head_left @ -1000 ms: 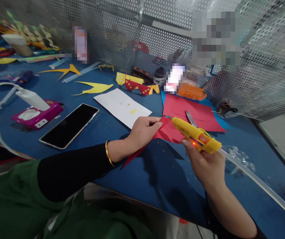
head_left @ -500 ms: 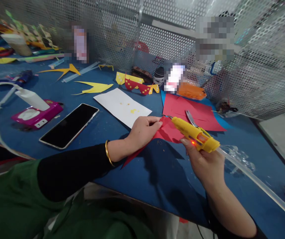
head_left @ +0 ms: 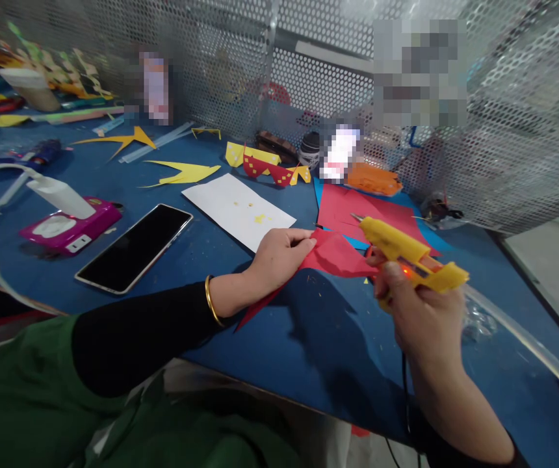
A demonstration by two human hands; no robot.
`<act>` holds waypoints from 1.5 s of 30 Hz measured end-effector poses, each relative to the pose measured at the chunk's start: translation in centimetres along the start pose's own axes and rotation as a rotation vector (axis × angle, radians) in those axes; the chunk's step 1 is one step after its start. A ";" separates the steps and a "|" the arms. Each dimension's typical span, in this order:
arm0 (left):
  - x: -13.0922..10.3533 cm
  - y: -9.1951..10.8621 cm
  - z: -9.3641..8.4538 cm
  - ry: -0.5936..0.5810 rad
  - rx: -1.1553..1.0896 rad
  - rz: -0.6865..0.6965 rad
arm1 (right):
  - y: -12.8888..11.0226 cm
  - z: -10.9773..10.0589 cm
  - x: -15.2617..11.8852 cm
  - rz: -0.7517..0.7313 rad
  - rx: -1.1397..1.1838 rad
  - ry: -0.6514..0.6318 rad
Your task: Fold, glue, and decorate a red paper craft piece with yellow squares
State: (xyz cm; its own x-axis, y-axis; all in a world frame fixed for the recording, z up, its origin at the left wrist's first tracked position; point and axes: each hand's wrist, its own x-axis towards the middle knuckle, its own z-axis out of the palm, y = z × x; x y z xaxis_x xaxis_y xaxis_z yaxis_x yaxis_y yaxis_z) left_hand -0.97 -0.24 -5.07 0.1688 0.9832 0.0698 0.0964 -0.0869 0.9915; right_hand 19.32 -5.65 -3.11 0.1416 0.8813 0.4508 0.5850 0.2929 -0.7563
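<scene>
A piece of red paper (head_left: 335,252) is pinched between the thumb and fingers of my left hand (head_left: 282,260), above the near part of the blue table. My right hand (head_left: 420,312) is wrapped round a yellow hot glue gun (head_left: 394,247) with its small red light lit. The gun's metal nozzle points up and left, apart from the held paper. From its back end a long translucent glue stick (head_left: 528,338) runs down to the right. Behind the gun, flat red sheets (head_left: 352,209) lie over blue paper (head_left: 318,195).
A white sheet (head_left: 231,201) with yellow spots lies beyond my left hand, near a dark phone (head_left: 136,247). Left of that is a purple power socket (head_left: 69,227) with a white plug. Red and yellow paper glasses (head_left: 270,170) stand before the perforated metal screen (head_left: 323,71).
My right hand has drawn the glue gun to the right, and its nozzle has come away from the red paper by my left fingers. My left hand stays nearly in place.
</scene>
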 end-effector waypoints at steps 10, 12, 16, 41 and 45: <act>-0.1 0.8 -0.1 -0.073 -0.056 -0.139 | 3.1 -4.3 3.1 0.604 0.714 -0.001; -0.2 1.1 0.0 -0.114 -0.122 -0.183 | 3.6 -4.0 3.0 0.630 0.735 0.042; -0.3 1.3 0.2 -0.163 -0.162 -0.210 | 3.7 -2.7 2.8 0.631 0.682 0.066; -0.2 0.6 0.5 -0.170 -0.281 -0.337 | 2.7 -1.4 1.5 0.617 0.526 -0.110; -0.2 0.7 0.5 -0.163 -0.242 -0.356 | 2.6 -1.3 1.5 0.621 0.510 -0.106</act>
State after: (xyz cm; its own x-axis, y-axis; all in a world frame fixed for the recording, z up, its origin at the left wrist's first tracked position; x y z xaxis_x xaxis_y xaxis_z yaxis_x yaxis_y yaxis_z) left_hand -0.48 -0.56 -4.45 0.3209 0.9050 -0.2791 -0.0525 0.3113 0.9489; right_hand 22.04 -4.08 -3.78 0.2295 0.9616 -0.1503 -0.0152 -0.1509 -0.9884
